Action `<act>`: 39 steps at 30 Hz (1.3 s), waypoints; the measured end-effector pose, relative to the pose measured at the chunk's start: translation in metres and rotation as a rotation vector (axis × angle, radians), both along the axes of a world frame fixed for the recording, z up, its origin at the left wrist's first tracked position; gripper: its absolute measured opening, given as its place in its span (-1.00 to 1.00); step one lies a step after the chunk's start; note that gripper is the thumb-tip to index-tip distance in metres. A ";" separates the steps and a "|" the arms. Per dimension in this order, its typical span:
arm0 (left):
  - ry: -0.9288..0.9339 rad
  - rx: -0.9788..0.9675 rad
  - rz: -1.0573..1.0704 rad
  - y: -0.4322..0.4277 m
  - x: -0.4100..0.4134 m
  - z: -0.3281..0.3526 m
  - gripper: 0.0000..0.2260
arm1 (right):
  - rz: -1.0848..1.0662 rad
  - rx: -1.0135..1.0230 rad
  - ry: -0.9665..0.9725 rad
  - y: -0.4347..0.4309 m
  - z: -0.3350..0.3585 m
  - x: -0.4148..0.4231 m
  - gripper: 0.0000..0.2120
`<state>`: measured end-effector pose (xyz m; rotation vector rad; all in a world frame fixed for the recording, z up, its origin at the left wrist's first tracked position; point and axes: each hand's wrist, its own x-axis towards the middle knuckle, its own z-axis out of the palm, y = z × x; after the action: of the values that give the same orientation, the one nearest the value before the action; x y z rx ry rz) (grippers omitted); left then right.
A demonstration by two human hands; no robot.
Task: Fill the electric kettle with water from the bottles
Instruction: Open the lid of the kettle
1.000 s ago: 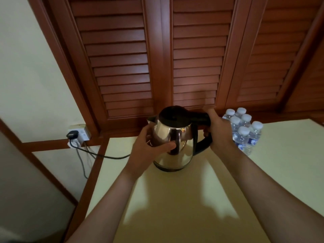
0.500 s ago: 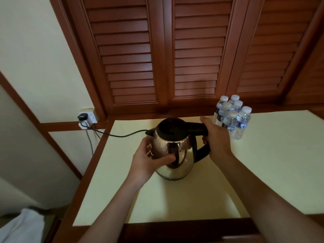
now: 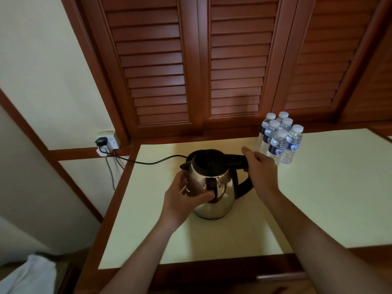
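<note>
A shiny steel electric kettle with a black lid and black handle stands on the cream table top. My left hand wraps around the kettle's body on its left side. My right hand rests on the top of the black handle, fingers curled over it. A cluster of several small clear water bottles with white caps and blue labels stands at the back of the table, just right of my right hand. The kettle's lid is down.
A black cord runs from behind the kettle to a plug in the wall socket at the left. Brown louvered wooden shutters rise behind the table. A white cloth lies at the lower left.
The view has tilted down and back, showing the table's front edge. The kettle has come slightly toward me, and both hands stay on it.
</note>
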<state>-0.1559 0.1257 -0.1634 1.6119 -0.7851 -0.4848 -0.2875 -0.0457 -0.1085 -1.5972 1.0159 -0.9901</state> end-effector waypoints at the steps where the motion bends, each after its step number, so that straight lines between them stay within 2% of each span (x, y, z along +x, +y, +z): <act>1: -0.003 0.000 -0.012 0.000 0.000 0.000 -0.33 | -0.015 -0.127 0.041 0.001 0.004 0.002 -0.63; 4: -0.014 -0.005 -0.036 0.002 0.000 -0.001 -0.29 | 0.047 -0.509 0.179 0.013 0.017 0.013 -0.64; 7: -0.030 -0.026 -0.062 0.004 -0.001 -0.001 -0.29 | 0.066 -0.721 0.569 0.028 0.024 0.027 -0.47; 9: -0.028 -0.042 -0.075 0.004 -0.002 0.000 -0.28 | 0.016 -0.770 0.694 0.033 0.026 0.031 -0.42; 14: -0.040 -0.042 -0.080 0.002 0.003 -0.001 -0.25 | 0.017 -0.752 0.666 0.035 0.033 0.039 -0.53; 16: -0.043 -0.035 -0.086 0.002 0.005 -0.003 -0.23 | 0.051 -0.700 0.632 0.030 0.040 0.039 -0.53; 20: -0.028 -0.018 -0.092 0.001 0.010 -0.003 -0.19 | 0.168 -0.426 0.334 0.012 0.052 0.026 -0.52; 28: -0.004 -0.026 -0.161 0.001 0.015 0.006 -0.34 | 0.154 0.049 0.006 0.000 0.042 -0.002 -0.56; 32: -0.056 -0.048 -0.146 0.001 0.014 0.002 -0.33 | 0.169 0.118 -0.039 -0.010 0.028 -0.010 -0.46; 35: -0.098 -0.072 -0.118 0.003 0.008 0.003 -0.30 | 0.178 0.159 -0.030 -0.011 0.019 -0.015 -0.59; 39: -0.142 -0.085 0.042 0.008 -0.017 -0.003 -0.41 | 0.231 0.138 -0.041 -0.013 0.019 -0.018 -0.72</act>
<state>-0.1728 0.1340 -0.1661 1.5925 -0.8644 -0.3054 -0.3054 -0.0590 -0.0891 -1.5346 0.8322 -0.7761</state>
